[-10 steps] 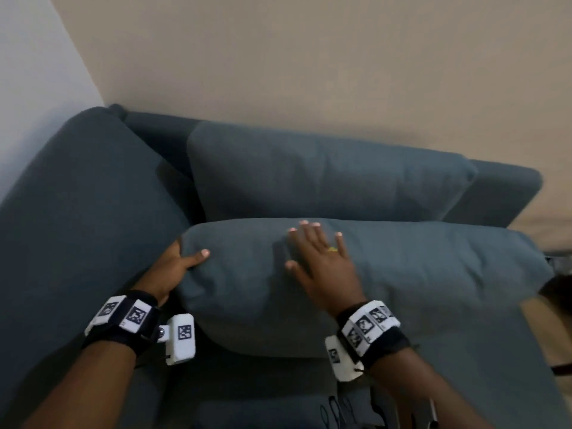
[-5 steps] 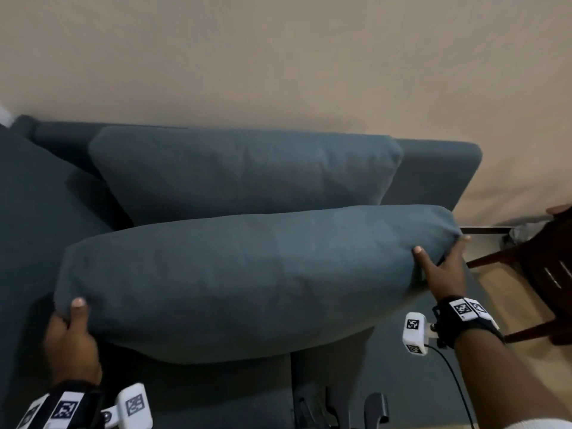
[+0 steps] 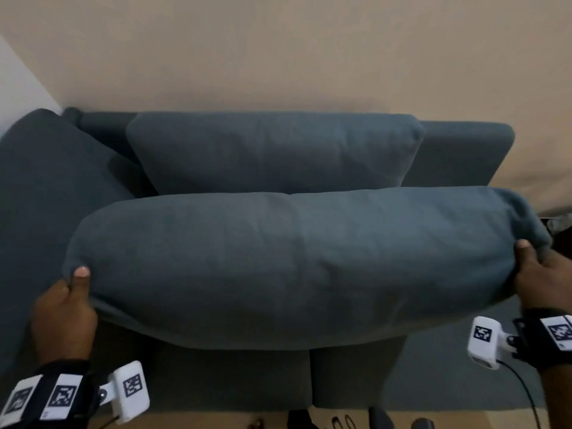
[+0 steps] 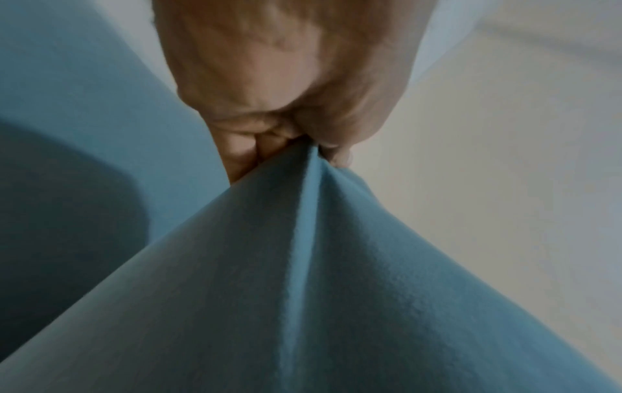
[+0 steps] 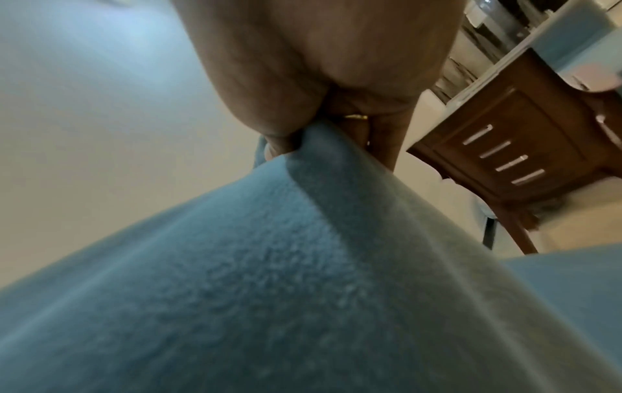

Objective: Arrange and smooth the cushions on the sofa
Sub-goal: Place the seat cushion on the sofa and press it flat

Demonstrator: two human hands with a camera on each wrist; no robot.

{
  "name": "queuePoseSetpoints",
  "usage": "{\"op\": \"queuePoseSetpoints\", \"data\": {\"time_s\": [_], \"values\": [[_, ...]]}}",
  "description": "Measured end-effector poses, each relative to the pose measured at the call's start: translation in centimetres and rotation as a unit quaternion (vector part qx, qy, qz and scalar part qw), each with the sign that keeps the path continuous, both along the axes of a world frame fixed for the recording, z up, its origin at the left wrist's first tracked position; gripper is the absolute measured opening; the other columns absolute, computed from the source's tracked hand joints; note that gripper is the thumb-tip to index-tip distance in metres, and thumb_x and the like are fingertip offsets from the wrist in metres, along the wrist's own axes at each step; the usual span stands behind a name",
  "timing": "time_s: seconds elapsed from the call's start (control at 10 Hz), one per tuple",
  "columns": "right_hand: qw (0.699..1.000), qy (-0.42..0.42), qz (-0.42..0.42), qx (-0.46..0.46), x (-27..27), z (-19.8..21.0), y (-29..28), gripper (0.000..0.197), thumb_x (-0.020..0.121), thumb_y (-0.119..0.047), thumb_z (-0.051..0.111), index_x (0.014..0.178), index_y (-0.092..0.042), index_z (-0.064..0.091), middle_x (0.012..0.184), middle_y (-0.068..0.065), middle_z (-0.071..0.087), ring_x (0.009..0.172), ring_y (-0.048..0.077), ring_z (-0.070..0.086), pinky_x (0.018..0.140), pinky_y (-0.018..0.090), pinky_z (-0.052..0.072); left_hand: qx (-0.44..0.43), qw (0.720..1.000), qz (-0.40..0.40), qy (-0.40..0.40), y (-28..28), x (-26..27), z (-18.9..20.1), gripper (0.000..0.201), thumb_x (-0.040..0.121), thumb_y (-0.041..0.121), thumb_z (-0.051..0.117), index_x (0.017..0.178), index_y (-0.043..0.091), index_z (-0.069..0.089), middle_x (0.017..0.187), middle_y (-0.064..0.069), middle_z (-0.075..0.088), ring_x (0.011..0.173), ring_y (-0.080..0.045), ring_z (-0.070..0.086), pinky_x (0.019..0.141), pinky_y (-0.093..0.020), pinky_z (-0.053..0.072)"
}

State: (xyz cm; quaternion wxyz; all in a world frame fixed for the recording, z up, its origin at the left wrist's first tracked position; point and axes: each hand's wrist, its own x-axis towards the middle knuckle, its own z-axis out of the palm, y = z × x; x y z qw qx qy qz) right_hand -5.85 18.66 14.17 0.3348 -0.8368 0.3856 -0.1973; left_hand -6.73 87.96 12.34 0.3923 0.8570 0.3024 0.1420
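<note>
While the left hand (image 3: 63, 308) pinched the left corner of the long blue cushion (image 3: 294, 261), thumb on top and fingers curled beneath, the fabric bunched into a ridge at that grip. Just beyond that hand lay the sofa (image 3: 46, 187) arm, and farther back a second cushion (image 3: 275, 153) leaned against the backrest. Between the two hands the long cushion hung raised above the seat, sagging slightly. At its far end the right hand (image 3: 540, 280) gripped the other corner, thumb over, fingers under. Beside that hand stood a wooden chair (image 5: 515, 149).
</note>
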Motion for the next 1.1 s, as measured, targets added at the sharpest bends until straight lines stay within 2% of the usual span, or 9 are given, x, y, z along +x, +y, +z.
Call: {"op": "queuePoseSetpoints", "data": {"time_s": [0.2, 0.3, 0.4, 0.5, 0.6, 0.7, 0.8, 0.9, 1.1], "values": [[0.997, 0.050, -0.040, -0.035, 2.0, -3.5, -6.8, 0.071, 0.088, -0.076, 0.040, 0.072, -0.008, 0.055, 0.081, 0.028, 0.063, 0.083, 0.050, 0.063, 0.079, 0.059, 0.053, 0.074, 0.995, -0.067, 0.031, 1.5, 3.2, 1.7, 0.070, 0.102, 0.061, 0.036, 0.087, -0.002, 0.063, 0.096, -0.035, 0.063, 0.091, -0.051, 0.061, 0.083, -0.054, 0.049], [0.987, 0.152, 0.009, -0.045, 3.8, -6.2, -6.3, 0.076, 0.090, -0.074, 0.036, 0.086, -0.004, 0.064, 0.098, 0.036, 0.065, 0.095, 0.054, 0.063, 0.088, 0.060, 0.052, 0.058, 0.991, -0.087, 0.086, -0.2, 5.8, -1.8, 0.065, 0.101, 0.053, 0.043, 0.111, -0.007, 0.066, 0.119, -0.038, 0.061, 0.111, -0.053, 0.058, 0.094, -0.052, 0.043], [0.939, 0.306, 0.153, -0.043, 6.3, -10.5, 0.2, 0.062, 0.099, -0.045, 0.055, 0.141, 0.001, 0.050, 0.143, 0.035, 0.047, 0.130, 0.051, 0.048, 0.109, 0.054, 0.038, 0.011, 0.940, -0.211, 0.269, -4.2, 6.7, -10.1, 0.084, 0.099, 0.054, 0.051, 0.161, 0.011, 0.014, 0.162, -0.024, 0.026, 0.148, -0.042, 0.030, 0.118, -0.044, 0.024], [0.874, 0.381, 0.303, -0.001, 6.5, -15.4, 4.7, 0.078, 0.099, -0.041, 0.061, 0.160, -0.015, 0.021, 0.165, 0.023, 0.018, 0.149, 0.044, 0.026, 0.116, 0.053, 0.027, 0.042, 0.872, -0.303, 0.381, -7.0, 5.5, -16.9, 0.090, 0.101, 0.049, 0.053, 0.160, 0.026, -0.010, 0.167, -0.022, -0.001, 0.154, -0.041, 0.008, 0.123, -0.043, 0.015], [0.806, 0.480, 0.347, -0.006, 5.9, -19.8, 8.1, 0.094, 0.094, -0.059, 0.058, 0.159, -0.040, -0.008, 0.169, 0.000, -0.013, 0.156, 0.034, -0.004, 0.113, 0.069, 0.019, 0.054, 0.843, -0.324, 0.427, -9.4, 3.4, -21.0, 0.085, 0.101, 0.049, 0.050, 0.159, 0.032, -0.011, 0.167, -0.022, -0.008, 0.154, -0.042, 0.004, 0.123, -0.044, 0.014], [0.804, 0.498, 0.324, -0.001, 5.5, -20.3, 9.1, 0.098, 0.092, -0.058, 0.060, 0.158, -0.038, -0.010, 0.169, 0.002, -0.015, 0.155, 0.038, -0.006, 0.111, 0.072, 0.019, 0.115, 0.815, -0.336, 0.458, -9.1, 3.0, -20.5, 0.081, 0.100, 0.055, 0.048, 0.161, 0.035, -0.003, 0.167, -0.021, 0.004, 0.153, -0.038, 0.020, 0.120, -0.045, 0.025], [0.835, 0.441, 0.323, -0.060, 5.7, -19.7, 11.7, 0.094, 0.092, -0.042, 0.061, 0.160, -0.024, -0.001, 0.169, 0.003, -0.011, 0.154, 0.041, -0.005, 0.116, 0.070, 0.015, 0.281, 0.815, -0.356, 0.361, -8.1, 3.2, -17.9, 0.064, 0.091, 0.059, 0.037, 0.140, 0.025, 0.058, 0.125, -0.015, 0.067, 0.107, -0.031, 0.069, 0.091, -0.047, 0.053], [0.835, 0.377, 0.396, -0.063, 7.1, -19.0, 16.0, 0.088, 0.095, -0.042, 0.058, 0.161, -0.027, 0.003, 0.170, -0.002, -0.011, 0.156, 0.033, -0.007, 0.119, 0.069, 0.007, 0.274, 0.843, -0.361, 0.289, -7.4, 5.0, -16.0, 0.055, 0.087, 0.052, 0.038, 0.111, 0.019, 0.073, 0.098, -0.008, 0.072, 0.086, -0.031, 0.072, 0.077, -0.042, 0.056], [0.681, 0.283, 0.670, -0.083, 13.9, -15.4, 30.7, 0.097, 0.096, -0.050, 0.058, 0.155, -0.044, -0.018, 0.160, -0.011, -0.033, 0.153, 0.021, -0.021, 0.121, 0.065, 0.002, 0.287, 0.855, -0.418, 0.107, -7.5, 13.2, -11.9, 0.053, 0.092, 0.041, 0.046, 0.141, 0.023, 0.053, 0.141, -0.002, 0.057, 0.126, -0.025, 0.058, 0.093, -0.041, 0.052]]}}
